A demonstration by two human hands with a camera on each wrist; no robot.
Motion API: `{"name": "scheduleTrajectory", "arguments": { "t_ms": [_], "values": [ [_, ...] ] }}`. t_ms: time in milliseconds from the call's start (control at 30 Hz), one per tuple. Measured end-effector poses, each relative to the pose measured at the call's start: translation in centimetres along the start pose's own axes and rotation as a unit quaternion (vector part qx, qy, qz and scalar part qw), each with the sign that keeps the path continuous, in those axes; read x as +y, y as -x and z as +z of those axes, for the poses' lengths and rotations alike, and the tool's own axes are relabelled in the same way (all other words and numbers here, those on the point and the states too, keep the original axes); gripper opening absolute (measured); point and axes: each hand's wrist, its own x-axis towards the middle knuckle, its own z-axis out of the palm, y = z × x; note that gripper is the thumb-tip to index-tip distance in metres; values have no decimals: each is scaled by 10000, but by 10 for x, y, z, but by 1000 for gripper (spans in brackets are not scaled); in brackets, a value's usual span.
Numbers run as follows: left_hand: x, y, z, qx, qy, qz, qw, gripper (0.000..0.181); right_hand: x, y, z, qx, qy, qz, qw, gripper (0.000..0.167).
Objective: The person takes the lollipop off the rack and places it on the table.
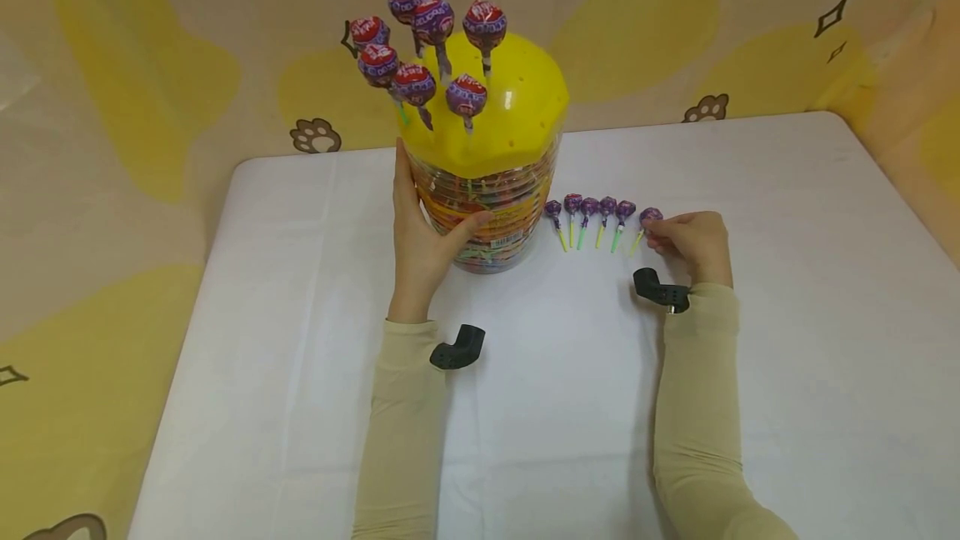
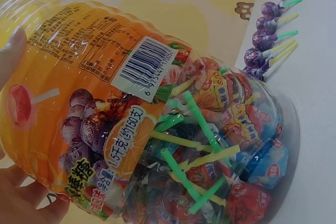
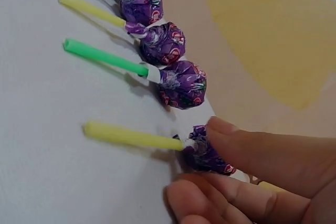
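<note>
A clear jar (image 1: 498, 227) of wrapped lollipops, with a yellow lid (image 1: 517, 107), stands tilted on the table. My left hand (image 1: 423, 244) grips its side, thumb across the front; the left wrist view shows its orange label (image 2: 63, 103) and barcode. Several purple lollipops (image 1: 485, 25) stick up from the lid. To the jar's right lies a row of purple lollipops (image 1: 589, 207) with yellow and green sticks. At the row's right end my right hand (image 1: 693, 244) pinches the head of a yellow-stick lollipop (image 3: 205, 153) between thumb and fingers.
A white cloth covers the table (image 1: 555, 407). Behind it hangs a backdrop (image 1: 637, 32) with yellow patches and paw prints. Black camera mounts sit at the left wrist (image 1: 459, 348) and the right wrist (image 1: 660, 290).
</note>
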Motion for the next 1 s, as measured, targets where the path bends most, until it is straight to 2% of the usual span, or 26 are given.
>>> {"name": "scheduleTrajectory", "arguments": {
  "t_ms": [133, 233, 367, 500, 833, 900, 1000],
  "values": [
    [0, 0, 0, 4, 9, -29, 10000, 105, 0, 1, 0, 415, 866, -47, 9954, 47],
    [0, 0, 0, 11, 0, -30, 10000, 105, -1, 0, 1, 612, 1183, -70, 9911, 54],
    [0, 0, -1, 15, -13, -31, 10000, 105, -1, -2, 3, 674, 898, -261, 9933, 49],
    [0, 0, -1, 20, -7, -44, 10000, 105, -1, -3, 5, 579, 635, -425, 9954, 47],
    [0, 0, 0, 15, 14, -36, 10000, 105, -2, 1, 5, 610, 755, -451, 9943, 48],
    [0, 0, 0, 11, 3, -25, 10000, 105, -2, 3, 4, 636, 599, -486, 9950, 45],
    [-1, 0, 0, 8, -12, -31, 10000, 105, -2, 4, 3, 660, -51, -616, 9959, 27]
  ]
}}
